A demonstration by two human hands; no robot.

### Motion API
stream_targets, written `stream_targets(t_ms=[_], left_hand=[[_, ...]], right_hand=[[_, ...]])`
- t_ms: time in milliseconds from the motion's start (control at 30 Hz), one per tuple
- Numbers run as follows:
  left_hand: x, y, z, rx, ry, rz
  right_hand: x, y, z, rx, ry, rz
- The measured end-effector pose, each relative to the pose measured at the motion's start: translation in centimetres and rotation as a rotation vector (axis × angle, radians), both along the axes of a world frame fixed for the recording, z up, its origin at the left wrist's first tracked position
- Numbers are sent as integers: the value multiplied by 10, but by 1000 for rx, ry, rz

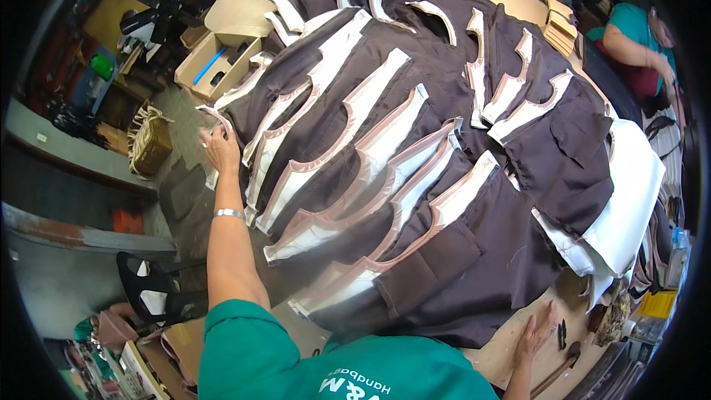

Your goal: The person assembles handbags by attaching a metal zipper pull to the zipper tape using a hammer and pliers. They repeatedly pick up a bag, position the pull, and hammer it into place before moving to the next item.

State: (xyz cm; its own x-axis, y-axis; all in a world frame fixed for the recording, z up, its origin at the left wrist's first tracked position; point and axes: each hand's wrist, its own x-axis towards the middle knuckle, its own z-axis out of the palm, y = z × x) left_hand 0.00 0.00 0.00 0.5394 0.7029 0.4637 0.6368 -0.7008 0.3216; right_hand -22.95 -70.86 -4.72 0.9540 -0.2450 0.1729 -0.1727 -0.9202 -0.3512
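Dark brown fabric panels [437,133] with curved white and pink-beige edge strips lie overlapped in rows across the table. My left hand [222,150] reaches to the far-left side of the pile, its fingers closed on the pale edge of one brown fabric panel [219,115]. At the lower right my right hand [535,332] rests on or just above the table, fingers spread and holding nothing. Close to it are a small black tool [562,333] and the near edge of the brown panels. A panel with a flap piece [429,267] lies nearest my body.
A cardboard box [215,67] with a blue item inside stands at the back left, near a black fan [159,7]. White sheet material [629,185] drapes at the right. Another person [637,44] works at the far right. A wicker basket [150,141] stands on the floor.
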Motion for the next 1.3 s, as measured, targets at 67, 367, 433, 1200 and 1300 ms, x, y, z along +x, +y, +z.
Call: stream_targets(t_ms=[67, 367, 433, 1200, 1300], left_hand=[[10, 34, -19, -446, -421, -308], [21, -17, 50, -1154, -619, -783], [21, -38, 70, -973, -395, -801], [9, -68, 153, -1065, -650, -967], [-6, -84, 145, -684, -84, -994]], right_hand=[[4, 6, -5, 0, -14, 8], [-1, 0, 0, 2, -35, 23], [-3, 0, 3, 5, -30, 14], [-8, -3, 0, 108, -83, -1], [-2, -4, -8, 134, -99, 11]])
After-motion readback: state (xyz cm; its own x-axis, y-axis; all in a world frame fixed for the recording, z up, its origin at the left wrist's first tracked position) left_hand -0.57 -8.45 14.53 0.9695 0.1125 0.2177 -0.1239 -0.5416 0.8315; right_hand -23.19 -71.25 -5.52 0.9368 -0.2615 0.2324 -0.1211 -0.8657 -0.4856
